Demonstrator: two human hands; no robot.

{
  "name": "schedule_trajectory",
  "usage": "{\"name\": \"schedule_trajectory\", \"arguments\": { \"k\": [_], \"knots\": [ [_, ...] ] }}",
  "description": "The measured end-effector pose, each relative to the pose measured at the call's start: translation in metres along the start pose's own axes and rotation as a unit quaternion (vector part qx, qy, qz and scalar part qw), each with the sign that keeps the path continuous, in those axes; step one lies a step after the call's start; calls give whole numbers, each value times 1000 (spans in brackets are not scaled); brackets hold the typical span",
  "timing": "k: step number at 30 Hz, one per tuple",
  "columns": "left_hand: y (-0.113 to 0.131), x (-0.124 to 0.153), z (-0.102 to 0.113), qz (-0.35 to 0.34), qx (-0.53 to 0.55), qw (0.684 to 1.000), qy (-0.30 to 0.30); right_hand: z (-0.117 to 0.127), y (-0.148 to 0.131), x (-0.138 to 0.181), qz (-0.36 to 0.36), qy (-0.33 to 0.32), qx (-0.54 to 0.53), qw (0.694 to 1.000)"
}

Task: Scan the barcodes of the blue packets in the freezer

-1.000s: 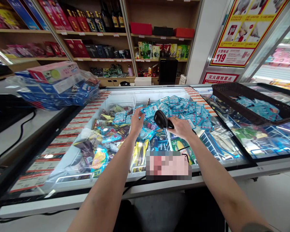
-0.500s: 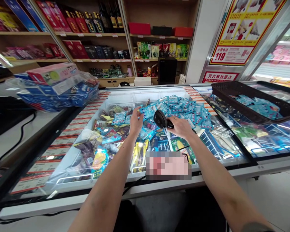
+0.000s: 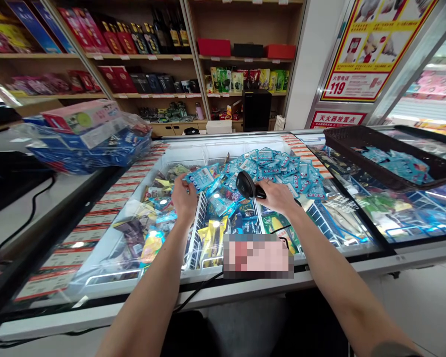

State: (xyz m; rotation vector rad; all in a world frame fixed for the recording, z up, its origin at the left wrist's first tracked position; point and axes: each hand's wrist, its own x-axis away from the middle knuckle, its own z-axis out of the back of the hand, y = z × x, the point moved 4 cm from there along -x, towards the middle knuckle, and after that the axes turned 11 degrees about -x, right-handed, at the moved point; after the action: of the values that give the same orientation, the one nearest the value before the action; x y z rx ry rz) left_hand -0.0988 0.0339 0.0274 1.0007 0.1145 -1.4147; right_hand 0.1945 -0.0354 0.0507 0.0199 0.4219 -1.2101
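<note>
My left hand (image 3: 185,197) is closed on the edge of a blue packet (image 3: 202,178), held flat above the freezer's glass top with a white label panel facing up. In my right hand (image 3: 277,196) is a black handheld barcode scanner (image 3: 246,185), its head pointing left, just right of the packet. Behind the scanner, a heap of similar blue packets (image 3: 269,163) lies spread over the glass. Beneath the glass, wire baskets (image 3: 260,215) hold colourful wrapped goods, among them yellow packs (image 3: 212,235).
A dark brown woven tray (image 3: 338,141) with more blue packets stands at the right. Plastic-wrapped boxes (image 3: 89,134) sit at the left. A blurred-out pink object (image 3: 258,255) lies at the front edge, near a black cable (image 3: 196,292). Stocked shelves (image 3: 148,54) stand behind.
My left hand has moved left and slightly toward me, bringing a blue packet away from the heap's left side. My right hand and the scanner have stayed almost still.
</note>
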Motion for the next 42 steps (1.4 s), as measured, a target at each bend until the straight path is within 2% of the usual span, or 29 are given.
{"name": "schedule_trajectory", "arguments": {
  "k": [3,6,7,11,13,18,21,26,32,36,42],
  "knots": [
    [-5,2,8,9,-63,998,20,0,0,0,3,1,-2,1000],
    [6,6,15,-2,-120,991,59,0,0,-1,-5,1,-3,1000],
    [12,7,16,-19,-126,991,51,1,0,-2,-8,1,-4,1000],
    [37,15,4,-175,-138,972,-79,2,-1,-2,-15,-4,-3,1000],
    [38,17,-3,-209,-155,959,-112,3,-2,-2,-16,-4,-2,1000],
    [24,14,-6,-158,-191,966,-73,3,-3,-2,-17,-9,1,1000],
    [25,14,-4,-162,-187,967,-66,2,-3,-2,-22,-15,7,1000],
    [41,16,-9,-198,-162,962,-91,3,-3,-2,-13,-12,8,1000],
    [59,18,-32,-174,-138,966,-128,3,-2,-3,-25,-26,15,999],
    [62,20,-42,-153,-142,967,-148,2,-1,-3,-26,-27,17,999],
    [54,18,-44,-142,-112,971,-155,1,-2,-2,-26,-24,21,999]
  ]
}}
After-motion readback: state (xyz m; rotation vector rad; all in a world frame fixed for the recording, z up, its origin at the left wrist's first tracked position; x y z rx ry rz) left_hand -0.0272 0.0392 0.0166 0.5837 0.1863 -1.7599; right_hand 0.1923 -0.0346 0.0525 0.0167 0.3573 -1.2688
